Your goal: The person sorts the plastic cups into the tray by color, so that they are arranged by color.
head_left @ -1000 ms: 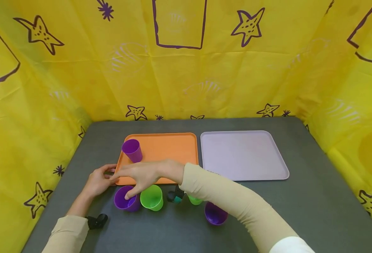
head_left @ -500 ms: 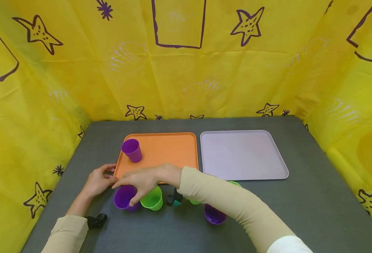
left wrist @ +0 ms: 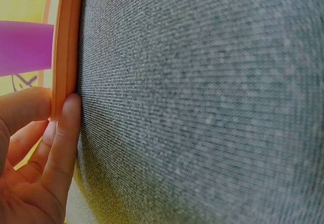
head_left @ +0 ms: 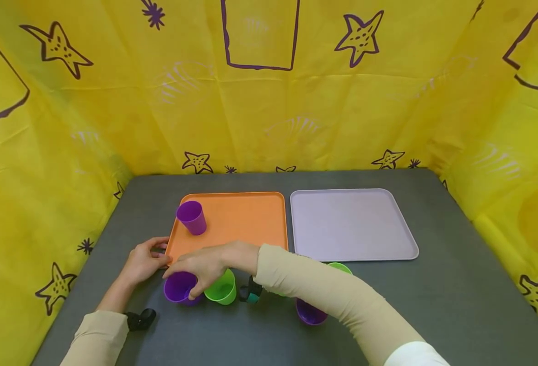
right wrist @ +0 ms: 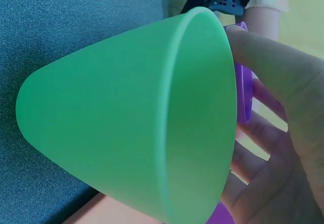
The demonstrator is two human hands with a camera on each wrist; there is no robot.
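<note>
My left hand (head_left: 144,260) pinches the near left edge of the orange tray (head_left: 246,218), with thumb and finger on either side of its rim (left wrist: 65,57) in the left wrist view. My right hand (head_left: 207,264) reaches across and curls round the rim of an upright purple cup (head_left: 177,288), thumb on the near right side and fingers on the far left side. A green cup (head_left: 222,288) stands just right of it; it covers most of the purple cup in the right wrist view. A second purple cup (head_left: 192,217) stands at the tray's left end.
A pale lilac tray (head_left: 351,223) lies right of the orange one. Another purple cup (head_left: 311,311) and a green cup (head_left: 340,266) are partly hidden by the right sleeve (head_left: 315,284). Yellow patterned cloth (head_left: 269,117) surrounds the dark table (head_left: 232,340).
My right hand has come down a little and closed in round the purple cup's rim. A green cup's rim now shows beyond the right sleeve. My left hand stays at the tray edge.
</note>
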